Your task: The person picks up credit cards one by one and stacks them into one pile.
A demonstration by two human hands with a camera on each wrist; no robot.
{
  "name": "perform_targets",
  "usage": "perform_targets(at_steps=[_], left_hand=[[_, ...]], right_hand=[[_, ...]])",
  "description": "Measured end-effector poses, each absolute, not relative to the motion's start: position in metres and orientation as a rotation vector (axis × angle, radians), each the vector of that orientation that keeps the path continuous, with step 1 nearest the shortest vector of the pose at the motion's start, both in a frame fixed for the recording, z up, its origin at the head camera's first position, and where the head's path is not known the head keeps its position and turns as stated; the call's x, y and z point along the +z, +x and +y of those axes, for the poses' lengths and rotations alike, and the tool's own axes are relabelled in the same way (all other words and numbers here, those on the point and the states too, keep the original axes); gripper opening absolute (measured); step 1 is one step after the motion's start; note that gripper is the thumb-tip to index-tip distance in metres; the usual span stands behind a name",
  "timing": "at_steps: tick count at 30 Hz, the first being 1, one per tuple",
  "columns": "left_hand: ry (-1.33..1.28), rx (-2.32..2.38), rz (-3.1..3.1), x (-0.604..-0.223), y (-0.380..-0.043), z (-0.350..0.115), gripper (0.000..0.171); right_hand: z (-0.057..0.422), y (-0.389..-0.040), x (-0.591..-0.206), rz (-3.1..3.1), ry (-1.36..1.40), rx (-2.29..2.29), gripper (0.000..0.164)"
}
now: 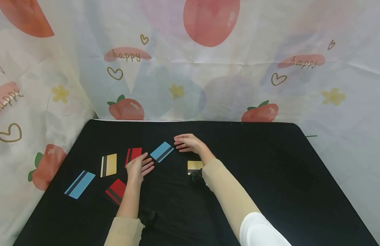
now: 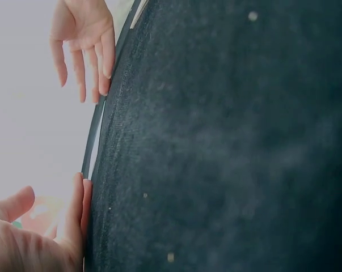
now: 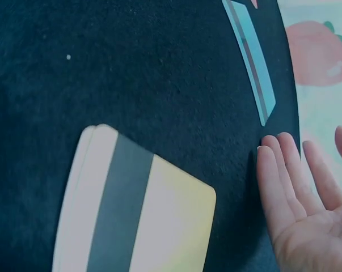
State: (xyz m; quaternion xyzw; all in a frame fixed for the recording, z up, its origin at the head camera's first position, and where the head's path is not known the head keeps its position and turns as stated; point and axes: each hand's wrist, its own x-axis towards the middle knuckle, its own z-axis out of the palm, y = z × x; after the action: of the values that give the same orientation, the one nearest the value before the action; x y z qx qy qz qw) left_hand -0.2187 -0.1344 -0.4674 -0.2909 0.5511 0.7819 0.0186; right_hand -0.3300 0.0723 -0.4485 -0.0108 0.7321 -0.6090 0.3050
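A light blue card point(image 1: 160, 150) with a dark stripe lies flat on the black table between the two hands. My left hand point(image 1: 140, 169), fingers extended, is at its lower left and partly hides a red card point(image 1: 134, 153). To the right of the blue card is my right hand point(image 1: 190, 142), its fingers straight and pointing left. In the right wrist view that palm point(image 3: 312, 232) holds nothing, and a yellow card point(image 3: 179, 209) lies beside it. That yellow card shows a doubled edge at one end; whether two cards are stacked, I cannot tell.
Further left on the black table point(image 1: 270, 164) lie another yellow card point(image 1: 111, 164), a second blue card point(image 1: 82, 186) and a second red card point(image 1: 117, 188), partly covered by the left forearm. A printed cloth point(image 1: 220, 82) hangs behind and at the sides.
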Motion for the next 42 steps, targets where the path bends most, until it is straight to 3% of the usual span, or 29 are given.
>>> perform_targets(at_steps=[13, 42], left_hand=[[-0.927, 2.491, 1.571, -0.470, -0.222, -0.129, 0.049], [-0.873, 2.397, 1.856, -0.477, -0.229, -0.118, 0.042]], right_hand=[[0.061, -0.330, -0.451, 1.947, -0.024, -1.568, 0.048], [0.055, -0.331, -0.451, 1.984, 0.070, -1.512, 0.034]])
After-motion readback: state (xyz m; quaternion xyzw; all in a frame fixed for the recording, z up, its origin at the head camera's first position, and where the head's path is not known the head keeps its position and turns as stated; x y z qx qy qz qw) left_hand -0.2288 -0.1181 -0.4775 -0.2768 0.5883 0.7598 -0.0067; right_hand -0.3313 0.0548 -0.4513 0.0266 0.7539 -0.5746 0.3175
